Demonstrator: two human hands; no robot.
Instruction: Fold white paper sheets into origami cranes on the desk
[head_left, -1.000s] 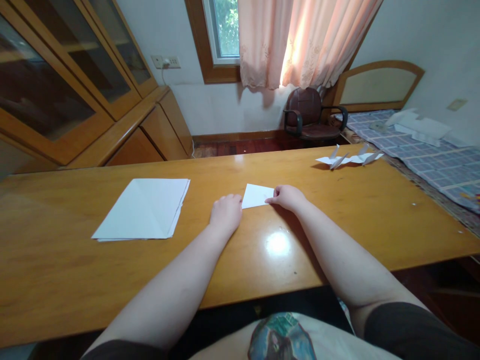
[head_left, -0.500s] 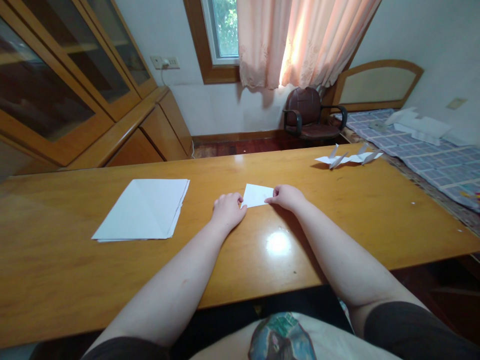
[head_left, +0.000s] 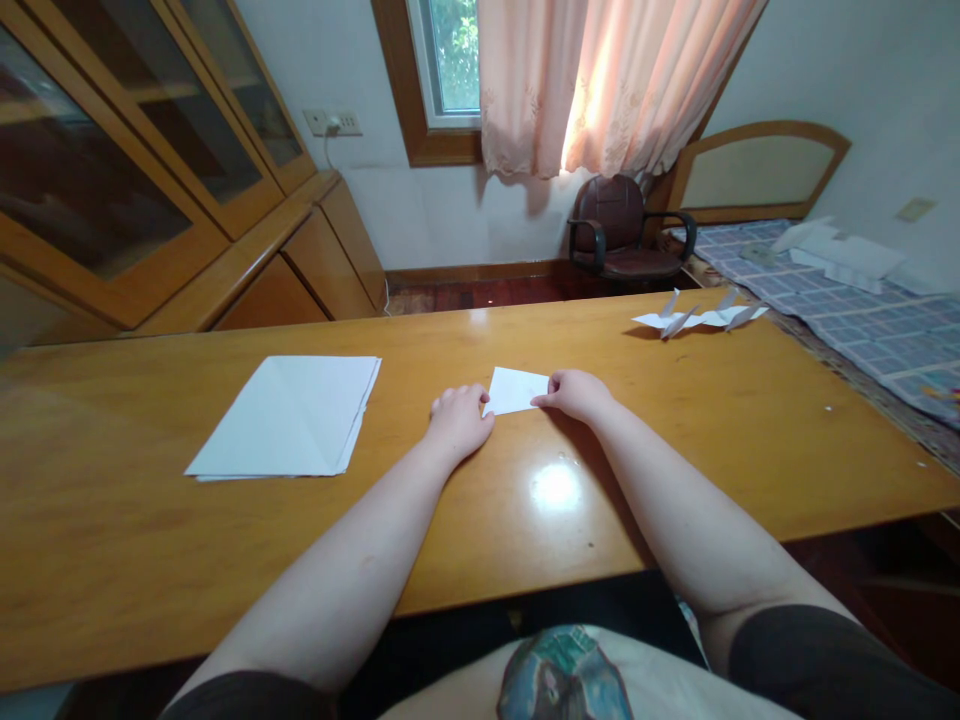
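Note:
A small folded white paper [head_left: 517, 389] lies flat on the wooden table [head_left: 675, 450] in front of me. My left hand [head_left: 459, 420] rests with curled fingers pressing on the paper's left corner. My right hand [head_left: 576, 392] pinches the paper's right edge between thumb and fingers. Both hands hold the piece down against the tabletop.
A stack of white sheets [head_left: 289, 415] lies to the left. Several folded paper figures [head_left: 697, 317] sit at the far right of the table. Beyond stand a brown armchair [head_left: 622, 232], a bed with a checked cover [head_left: 862, 320] and wooden cabinets [head_left: 150, 170].
My left hand has slid slightly right onto the paper's left corner. The right hand and the paper have stayed put.

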